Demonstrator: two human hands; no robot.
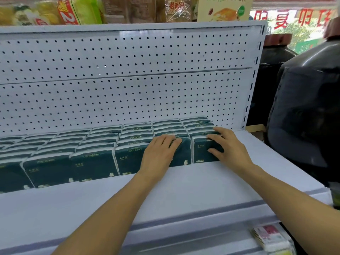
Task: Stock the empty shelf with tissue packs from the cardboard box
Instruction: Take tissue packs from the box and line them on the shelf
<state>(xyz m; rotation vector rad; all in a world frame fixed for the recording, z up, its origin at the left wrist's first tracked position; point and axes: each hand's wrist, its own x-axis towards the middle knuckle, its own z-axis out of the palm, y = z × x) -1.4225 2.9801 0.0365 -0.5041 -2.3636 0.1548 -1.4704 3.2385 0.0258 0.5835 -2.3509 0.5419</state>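
Both forearms reach forward and slightly upward from the bottom edge, bare to the elbow, converging toward the right end of the stocked row. The left hand (159, 153) lies palm-down with fingers straight and close together, pressed flat over the top front edge of a dark green tissue pack (181, 153) in the second column from the right. The right hand (229, 147) sits just beside it on the last column, fingers spread over the top of the front pack (201, 153) and thumb bent against its front face, so it pinches that pack. The two hands stay apart, one column each. The tissue packs (92, 161) stand upright in several rows, front faces toward the camera, filling the back half of the shelf (184, 190) from the left edge almost to the right end; their wrap is glossy dark green film with small pale print, and white tissue shows in thin bands along the tops. The shelf is smooth, matte white metal with a ridged price rail along its front lip, and behind the packs rises a white pegboard panel (128, 70) dotted with regular round holes. A large dark rounded jar (303, 111) stands to the right of the shelf. The cardboard box is out of view.
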